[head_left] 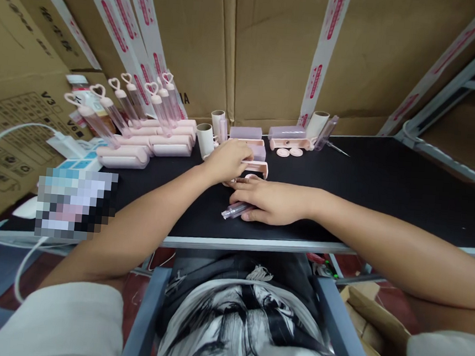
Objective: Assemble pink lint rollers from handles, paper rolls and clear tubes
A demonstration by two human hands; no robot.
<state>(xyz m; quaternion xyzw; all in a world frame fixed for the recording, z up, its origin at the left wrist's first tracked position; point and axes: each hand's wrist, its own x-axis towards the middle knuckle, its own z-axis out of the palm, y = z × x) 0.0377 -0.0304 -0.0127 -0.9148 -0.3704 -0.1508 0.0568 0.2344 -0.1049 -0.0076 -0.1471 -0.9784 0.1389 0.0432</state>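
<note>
Partly beneath right hand [272, 202]: clear tube [237, 209].

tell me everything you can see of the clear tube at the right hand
The clear tube is slim and see-through with a faint purple tint, plastic by its look, with a narrower tip at its left end. It lies on its side on the black tabletop, slanting, its tip nearer the person. The right hand covers its other end and seems to touch it; how firmly, I cannot tell.
</note>
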